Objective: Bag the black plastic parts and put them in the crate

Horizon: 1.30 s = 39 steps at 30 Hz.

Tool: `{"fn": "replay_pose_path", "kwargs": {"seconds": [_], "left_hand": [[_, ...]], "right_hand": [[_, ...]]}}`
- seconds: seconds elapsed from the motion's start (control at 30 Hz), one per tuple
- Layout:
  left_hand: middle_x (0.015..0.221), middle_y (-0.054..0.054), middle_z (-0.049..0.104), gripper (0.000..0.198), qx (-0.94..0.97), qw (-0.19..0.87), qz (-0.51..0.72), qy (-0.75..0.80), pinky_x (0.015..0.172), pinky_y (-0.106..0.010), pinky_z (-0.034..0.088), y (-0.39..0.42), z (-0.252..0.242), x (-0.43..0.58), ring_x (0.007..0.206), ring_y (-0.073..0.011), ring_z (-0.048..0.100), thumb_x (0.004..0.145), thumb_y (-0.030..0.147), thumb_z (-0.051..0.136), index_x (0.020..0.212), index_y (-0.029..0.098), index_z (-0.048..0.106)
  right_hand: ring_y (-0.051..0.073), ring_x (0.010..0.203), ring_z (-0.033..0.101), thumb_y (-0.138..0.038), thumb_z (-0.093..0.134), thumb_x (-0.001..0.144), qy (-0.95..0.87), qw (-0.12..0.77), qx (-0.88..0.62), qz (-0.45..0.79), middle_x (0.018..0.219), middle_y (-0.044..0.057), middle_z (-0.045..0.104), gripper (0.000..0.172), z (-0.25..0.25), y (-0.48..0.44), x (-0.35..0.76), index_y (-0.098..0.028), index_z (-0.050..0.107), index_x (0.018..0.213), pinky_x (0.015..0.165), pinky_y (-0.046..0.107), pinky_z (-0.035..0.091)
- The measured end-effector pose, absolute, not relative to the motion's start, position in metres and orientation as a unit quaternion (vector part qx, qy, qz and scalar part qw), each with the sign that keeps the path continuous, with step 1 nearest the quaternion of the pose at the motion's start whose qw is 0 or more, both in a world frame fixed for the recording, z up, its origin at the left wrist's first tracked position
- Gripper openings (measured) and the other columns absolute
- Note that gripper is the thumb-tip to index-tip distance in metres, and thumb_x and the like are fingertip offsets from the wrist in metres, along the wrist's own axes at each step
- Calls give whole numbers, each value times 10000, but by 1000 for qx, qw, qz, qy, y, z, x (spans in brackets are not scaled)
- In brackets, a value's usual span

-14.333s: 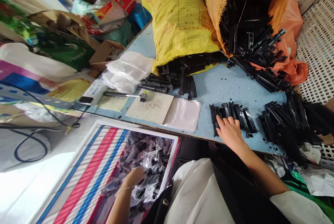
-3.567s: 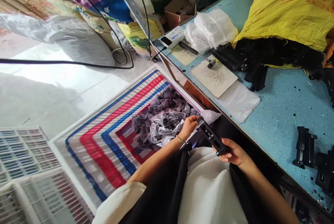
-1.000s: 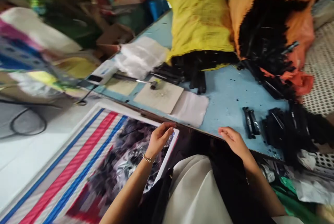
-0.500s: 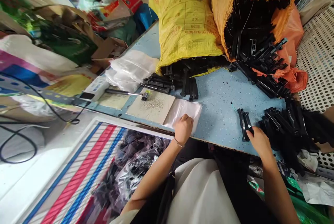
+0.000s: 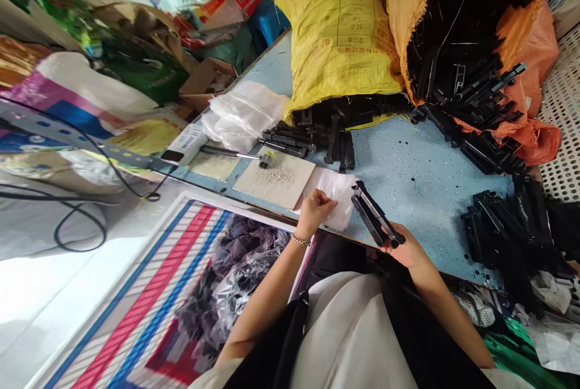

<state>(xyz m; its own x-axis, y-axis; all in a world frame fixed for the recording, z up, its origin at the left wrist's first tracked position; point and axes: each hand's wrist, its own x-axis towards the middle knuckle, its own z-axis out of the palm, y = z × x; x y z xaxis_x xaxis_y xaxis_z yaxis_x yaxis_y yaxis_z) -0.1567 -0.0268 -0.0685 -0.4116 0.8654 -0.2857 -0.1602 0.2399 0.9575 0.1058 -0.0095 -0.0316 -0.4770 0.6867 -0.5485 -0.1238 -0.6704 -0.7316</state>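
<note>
My right hand (image 5: 408, 245) is closed around the lower end of a pair of long black plastic parts (image 5: 375, 215). The pair lies side by side, tilted, over the table's front edge. Just left of it, my left hand (image 5: 317, 209) rests on a flat stack of clear plastic bags (image 5: 341, 186). Its thumb and fingers are pinched at the top bag; the exact grip is partly hidden by the fingers. A beaded bracelet circles the left wrist.
On the blue table (image 5: 399, 153) lie a cardboard sheet (image 5: 276, 186), a hammer (image 5: 235, 153) and a white plastic bundle (image 5: 247, 112). Black parts spill from yellow (image 5: 338, 45) and orange (image 5: 399, 8) sacks. More are piled right (image 5: 493, 220). A striped bag (image 5: 149, 298) stands below.
My right hand has lifted the black parts from the table at the right and brought them left, beside the bags. My left hand has changed from a fist to a pinch on the bags.
</note>
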Motion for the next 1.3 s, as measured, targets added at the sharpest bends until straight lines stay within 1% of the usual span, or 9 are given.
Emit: {"fn": "replay_pose_path", "kwargs": {"seconds": [0.17,0.27,0.37,0.43,0.6,0.77,0.97,1.13,1.3], "left_hand": [[678,17,664,416,264,519,565,585,629,-233,455,-28,-64,-158,624,-123,625,631,394,811,858,185,533],[707,26,651,409,285,497,562,597,622,-229,454,-27,-67,-157,633,-117,615,609,346,816,843,189,519],[690,29,625,242,345,447,532,631,597,-236,456,-28,-69,-156,598,-114,580,716,300,717,828,187,535],[763,-16,669,54,430,384,481,660,684,-283,509,-31,-68,-159,692,-152,626,800,218,594,839,181,591],[1151,-151,692,387,620,156,271,719,1004,-472,497,-44,-53,-174,1081,-276,638,849,29,371,1007,149,703],[1408,-147,552,610,656,108,308,680,1086,-405,492,-53,-46,-167,1286,-245,563,859,13,376,1440,166,482],[1473,-185,477,765,646,74,340,679,1049,-408,525,-67,-52,-159,1335,-274,541,850,-12,384,1573,208,264],[1552,-188,394,851,704,95,356,607,1110,-401,481,-84,-43,-134,1429,-265,442,845,-36,362,1610,220,89],[1519,-208,424,794,761,155,372,508,1088,-383,505,-97,-34,-102,1410,-246,466,874,-10,364,1601,172,102]], "right_hand": [[178,714,657,-394,809,668,-252,271,-424,826,772,28,733,242,-41,-3,99,-202,718,784,652,285,519],[191,741,681,-356,810,659,-219,258,-418,843,840,59,757,233,-44,-1,98,-196,725,807,586,263,505],[150,646,642,-323,765,722,-187,202,-401,874,871,89,761,211,-50,-5,92,-177,729,870,467,217,439],[120,576,593,-274,736,751,-164,172,-405,883,817,93,749,167,-56,-9,85,-161,724,874,423,192,403],[128,591,596,-179,681,789,-147,212,-436,862,700,63,706,19,-64,-9,75,-173,686,806,439,185,450],[72,515,491,-240,592,910,-84,118,-347,927,764,73,695,166,-59,-5,67,-117,693,956,382,132,410],[51,529,450,-284,504,967,-58,165,-250,952,795,7,632,275,-51,-6,62,-137,652,1146,403,75,428],[67,522,454,-374,533,936,-230,162,-321,904,765,15,637,270,-57,-11,51,-169,698,998,397,122,433],[140,603,557,-407,662,847,-414,251,-425,765,714,9,653,186,-57,-14,39,-226,670,803,522,242,524]]}}
